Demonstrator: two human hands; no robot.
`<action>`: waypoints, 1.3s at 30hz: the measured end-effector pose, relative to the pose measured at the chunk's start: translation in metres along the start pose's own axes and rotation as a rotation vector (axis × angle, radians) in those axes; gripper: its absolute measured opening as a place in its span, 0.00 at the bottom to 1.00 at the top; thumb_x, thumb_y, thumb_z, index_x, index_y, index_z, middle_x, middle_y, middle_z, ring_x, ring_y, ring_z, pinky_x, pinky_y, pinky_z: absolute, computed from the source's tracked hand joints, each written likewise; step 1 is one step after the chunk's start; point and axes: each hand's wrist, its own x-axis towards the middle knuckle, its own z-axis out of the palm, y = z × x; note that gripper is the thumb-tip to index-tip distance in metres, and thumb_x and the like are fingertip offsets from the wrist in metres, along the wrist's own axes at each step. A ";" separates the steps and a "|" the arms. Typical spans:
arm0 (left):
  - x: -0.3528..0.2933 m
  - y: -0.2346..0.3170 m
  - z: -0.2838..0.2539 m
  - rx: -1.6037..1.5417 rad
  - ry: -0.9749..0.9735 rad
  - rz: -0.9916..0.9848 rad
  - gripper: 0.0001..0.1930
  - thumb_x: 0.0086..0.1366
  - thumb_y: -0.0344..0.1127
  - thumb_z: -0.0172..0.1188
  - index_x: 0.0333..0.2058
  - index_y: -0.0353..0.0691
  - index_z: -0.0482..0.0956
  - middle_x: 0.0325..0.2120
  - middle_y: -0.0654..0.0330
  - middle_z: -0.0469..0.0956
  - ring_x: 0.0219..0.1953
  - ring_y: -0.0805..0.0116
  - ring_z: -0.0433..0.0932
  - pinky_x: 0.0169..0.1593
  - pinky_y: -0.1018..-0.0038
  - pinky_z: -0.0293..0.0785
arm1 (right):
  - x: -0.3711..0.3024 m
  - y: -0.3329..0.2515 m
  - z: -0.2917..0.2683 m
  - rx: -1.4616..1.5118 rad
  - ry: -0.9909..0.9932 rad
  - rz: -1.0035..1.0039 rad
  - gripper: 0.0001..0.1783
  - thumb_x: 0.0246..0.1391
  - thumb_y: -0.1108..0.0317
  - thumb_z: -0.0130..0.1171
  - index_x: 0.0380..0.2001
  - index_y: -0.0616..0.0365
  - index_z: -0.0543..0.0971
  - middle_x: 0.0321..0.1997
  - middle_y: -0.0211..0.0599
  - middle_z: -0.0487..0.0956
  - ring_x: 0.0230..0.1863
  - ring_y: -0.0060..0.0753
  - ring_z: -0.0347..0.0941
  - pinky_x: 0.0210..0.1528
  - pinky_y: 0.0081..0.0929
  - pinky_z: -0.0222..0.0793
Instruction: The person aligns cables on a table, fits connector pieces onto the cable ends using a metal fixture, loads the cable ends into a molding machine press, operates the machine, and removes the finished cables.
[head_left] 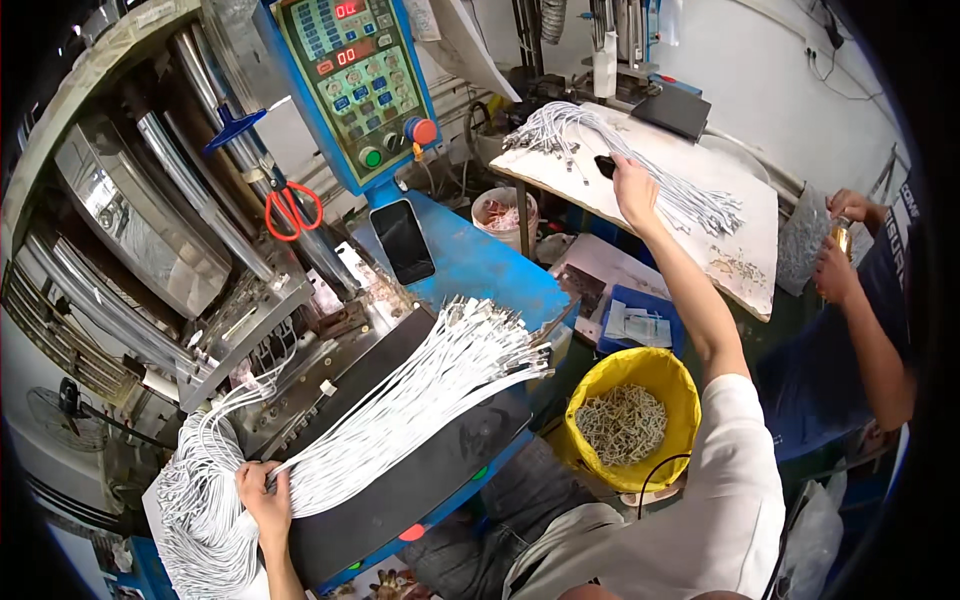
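A long bundle of white cables (400,410) lies across the black work surface of the machine, its metal-tipped ends gathered toward the blue table. My left hand (265,500) is closed on the cables' near-left part, fingers curled and thumb along their edge. Beside it, more cable lengths hang in a loose coiled heap (200,510). Stretched out far to the right, my right hand (633,190) is over the white side table (745,280), fingers closed about a small black thing (605,167) whose kind I cannot make out. Another bunch of white cables (690,200) lies beside that hand.
A control panel (365,90) stands behind the blue table, near a phone (403,240). Red-handled scissors (293,210) hang at the machine's columns. A yellow-lined bin (580,400) of scraps and a blue tray (675,335) stand right. A co-worker's hands (835,265) hold something gold-coloured.
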 end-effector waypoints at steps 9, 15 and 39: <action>-0.001 0.001 -0.004 0.010 0.000 0.010 0.07 0.52 0.23 0.69 0.31 0.36 0.81 0.31 0.52 0.79 0.41 0.49 0.75 0.47 0.59 0.71 | -0.022 0.050 0.083 -0.178 0.016 -0.175 0.32 0.70 0.48 0.50 0.69 0.56 0.68 0.73 0.52 0.67 0.72 0.59 0.62 0.74 0.46 0.56; 0.008 0.011 0.000 0.179 0.029 0.051 0.07 0.53 0.26 0.69 0.33 0.39 0.83 0.29 0.54 0.80 0.37 0.50 0.78 0.47 0.58 0.72 | -0.077 -0.143 -0.043 0.730 -0.260 -0.307 0.25 0.68 0.60 0.58 0.62 0.64 0.73 0.62 0.56 0.76 0.63 0.53 0.75 0.64 0.42 0.71; 0.016 0.132 -0.050 -0.608 -0.573 -0.404 0.11 0.62 0.27 0.72 0.42 0.34 0.83 0.29 0.65 0.82 0.29 0.82 0.75 0.36 0.85 0.69 | -0.182 -0.328 -0.114 0.517 -0.342 -0.868 0.10 0.58 0.76 0.56 0.43 0.56 0.74 0.46 0.47 0.72 0.47 0.56 0.73 0.48 0.47 0.68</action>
